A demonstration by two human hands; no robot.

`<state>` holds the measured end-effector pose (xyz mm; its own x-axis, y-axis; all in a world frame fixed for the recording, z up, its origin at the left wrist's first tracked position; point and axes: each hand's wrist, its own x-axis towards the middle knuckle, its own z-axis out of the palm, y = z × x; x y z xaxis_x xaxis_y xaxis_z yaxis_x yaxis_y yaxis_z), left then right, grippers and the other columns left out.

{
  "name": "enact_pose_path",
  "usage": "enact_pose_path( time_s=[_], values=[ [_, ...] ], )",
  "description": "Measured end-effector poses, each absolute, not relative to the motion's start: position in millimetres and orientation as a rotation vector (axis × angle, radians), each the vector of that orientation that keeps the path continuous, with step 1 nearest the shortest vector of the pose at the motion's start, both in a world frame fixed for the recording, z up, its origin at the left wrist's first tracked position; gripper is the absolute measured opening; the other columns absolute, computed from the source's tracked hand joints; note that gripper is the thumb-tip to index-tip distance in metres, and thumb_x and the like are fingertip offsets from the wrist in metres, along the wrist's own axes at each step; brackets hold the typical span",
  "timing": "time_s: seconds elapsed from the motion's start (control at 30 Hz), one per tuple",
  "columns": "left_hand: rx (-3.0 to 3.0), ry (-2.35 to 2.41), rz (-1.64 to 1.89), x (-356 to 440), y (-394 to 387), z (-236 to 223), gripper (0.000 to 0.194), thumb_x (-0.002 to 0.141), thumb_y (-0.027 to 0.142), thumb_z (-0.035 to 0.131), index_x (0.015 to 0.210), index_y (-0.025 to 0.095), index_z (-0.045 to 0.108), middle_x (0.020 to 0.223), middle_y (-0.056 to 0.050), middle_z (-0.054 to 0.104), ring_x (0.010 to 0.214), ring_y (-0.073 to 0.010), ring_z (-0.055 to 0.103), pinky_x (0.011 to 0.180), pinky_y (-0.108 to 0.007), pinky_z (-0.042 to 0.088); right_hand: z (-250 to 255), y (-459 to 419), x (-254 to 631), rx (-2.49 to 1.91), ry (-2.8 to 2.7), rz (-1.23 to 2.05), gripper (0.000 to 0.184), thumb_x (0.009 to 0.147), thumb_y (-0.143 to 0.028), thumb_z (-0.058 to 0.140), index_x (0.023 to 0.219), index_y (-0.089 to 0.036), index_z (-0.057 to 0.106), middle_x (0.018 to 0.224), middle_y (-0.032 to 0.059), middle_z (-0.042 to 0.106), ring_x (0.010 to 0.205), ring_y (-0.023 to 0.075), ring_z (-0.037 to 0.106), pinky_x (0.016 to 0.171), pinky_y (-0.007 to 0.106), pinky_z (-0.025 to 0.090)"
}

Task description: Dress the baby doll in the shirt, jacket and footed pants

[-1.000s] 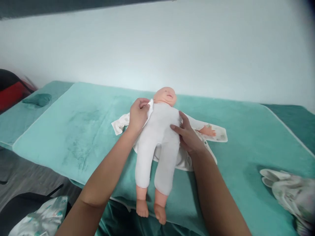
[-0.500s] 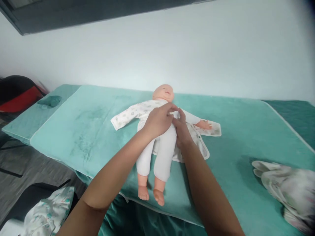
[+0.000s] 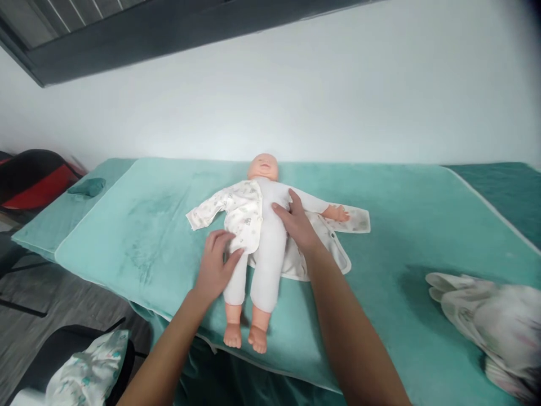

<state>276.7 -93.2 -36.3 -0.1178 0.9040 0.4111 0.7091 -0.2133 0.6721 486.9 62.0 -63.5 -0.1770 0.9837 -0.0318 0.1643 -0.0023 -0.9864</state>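
Note:
A baby doll (image 3: pixel 270 234) with a white cloth body lies on its back, head toward the wall. A printed white baby jacket (image 3: pixel 245 211) covers one arm and half of the chest, on the left of the view. The jacket's other half lies spread out under the doll on the right, its sleeve flat beneath the doll's bare hand. My left hand (image 3: pixel 216 264) rests at the jacket's lower outer edge by the hip, thumb and fingers apart. Against the doll's right-hand side in view, my right hand (image 3: pixel 299 224) lies with thumb and fingers spread.
The doll lies on a green padded massage table (image 3: pixel 169 225) against a white wall. A bundle of pale patterned cloth (image 3: pixel 494 321) sits at the right. Black chairs stand at the left, one holding patterned cloth (image 3: pixel 91 366). A dark frame (image 3: pixel 127 45) overhangs the top left.
My left hand has moved from the chest down to the jacket's lower edge on the left. The jacket's front half now lies flat over the chest. My right hand has opened beside the body.

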Motion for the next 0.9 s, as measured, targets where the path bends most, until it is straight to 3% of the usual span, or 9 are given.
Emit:
enact_pose_path(
  time_s=[0.1, 0.23, 0.33, 0.4, 0.5, 0.6, 0.67, 0.77, 0.9],
  values=[
    [1.786, 1.772, 1.196, 274, -111, -50, 0.019, 0.099, 0.039, 0.056, 0.096, 0.02, 0.057, 0.098, -0.004, 0.058, 0.091, -0.016, 0.058, 0.079, -0.03, 0.049, -56, 60, 489, -1.36, -1.428, 1.274, 0.101, 0.083, -0.073, 0.064, 0.165, -0.031, 0.021, 0.168, 0.0088, 0.033, 0.153, 0.0304, 0.038, 0.127, 0.05, 0.031],
    [1.615, 1.774, 1.151, 259, -114, -57, 0.032, 0.102, 0.042, 0.048, 0.079, 0.021, 0.053, 0.076, 0.001, 0.055, 0.072, -0.0142, 0.053, 0.071, -0.029, 0.047, -53, 60, 489, -1.358, -1.437, 1.252, 0.1, 0.084, -0.073, 0.063, 0.165, -0.03, 0.024, 0.168, 0.0088, 0.033, 0.153, 0.0307, 0.037, 0.128, 0.05, 0.03],
    [1.634, 2.027, 1.219, 229, -92, -62, 0.018, 0.099, 0.036, 0.051, 0.101, 0.022, 0.061, 0.102, -0.007, 0.066, 0.098, -0.0207, 0.063, 0.088, -0.035, 0.053, -54, 60, 489, -1.353, -1.437, 1.256, 0.1, 0.084, -0.073, 0.064, 0.165, -0.029, 0.024, 0.168, 0.0091, 0.034, 0.153, 0.0306, 0.037, 0.128, 0.051, 0.029],
    [1.753, 2.285, 1.13, 207, -69, -65, 0.038, 0.093, 0.029, 0.058, 0.129, 0.019, 0.057, 0.136, -0.016, 0.06, 0.13, -0.0289, 0.054, 0.106, -0.045, 0.048, -55, 60, 490, -1.349, -1.432, 1.247, 0.098, 0.084, -0.071, 0.064, 0.164, -0.031, 0.026, 0.168, 0.008, 0.034, 0.153, 0.0308, 0.037, 0.128, 0.052, 0.028],
    [1.791, 2.566, 0.773, 179, -35, -67, 0.063, 0.09, 0.031, 0.061, 0.15, 0.017, 0.046, 0.15, -0.019, 0.053, 0.142, -0.0375, 0.045, 0.114, -0.058, 0.039, -57, 60, 491, -1.36, -1.427, 1.248, 0.096, 0.084, -0.07, 0.064, 0.164, -0.033, 0.026, 0.167, 0.0064, 0.035, 0.152, 0.0319, 0.039, 0.127, 0.053, 0.031],
    [1.869, 2.587, 0.609, 161, -7, -65, 0.055, 0.095, 0.032, 0.054, 0.15, 0.022, 0.051, 0.147, -0.015, 0.058, 0.137, -0.0369, 0.05, 0.111, -0.058, 0.041, -62, 62, 491, -1.346, -1.43, 1.245, 0.095, 0.084, -0.068, 0.065, 0.163, -0.035, 0.026, 0.166, 0.0052, 0.038, 0.151, 0.0325, 0.04, 0.126, 0.054, 0.032],
    [1.927, 2.584, 0.655, 152, 5, -65, 0.05, 0.096, 0.023, 0.046, 0.145, 0.026, 0.057, 0.148, -0.012, 0.059, 0.136, -0.0342, 0.051, 0.11, -0.054, 0.042, -63, 63, 491, -1.343, -1.427, 1.233, 0.096, 0.083, -0.069, 0.065, 0.163, -0.035, 0.026, 0.165, 0.0056, 0.04, 0.151, 0.0322, 0.041, 0.126, 0.054, 0.032],
    [1.873, 2.628, 0.785, 141, 13, -68, 0.059, 0.09, 0.008, 0.04, 0.142, 0.026, 0.061, 0.15, -0.009, 0.057, 0.14, -0.0324, 0.049, 0.111, -0.053, 0.043, -62, 63, 490, -1.382, -1.417, 1.245, 0.1, 0.081, -0.073, 0.065, 0.164, -0.032, 0.026, 0.164, 0.0086, 0.04, 0.149, 0.0321, 0.043, 0.126, 0.052, 0.031],
    [1.757, 2.657, 1.018, 133, 9, -74, 0.064, 0.08, 0.0, 0.042, 0.136, 0.02, 0.065, 0.15, -0.012, 0.055, 0.142, -0.0312, 0.047, 0.116, -0.051, 0.041, -54, 59, 488, -1.402, -1.413, 1.245, 0.102, 0.082, -0.074, 0.065, 0.164, -0.029, 0.025, 0.165, 0.0105, 0.039, 0.151, 0.0313, 0.041, 0.127, 0.049, 0.03]
  ],
)
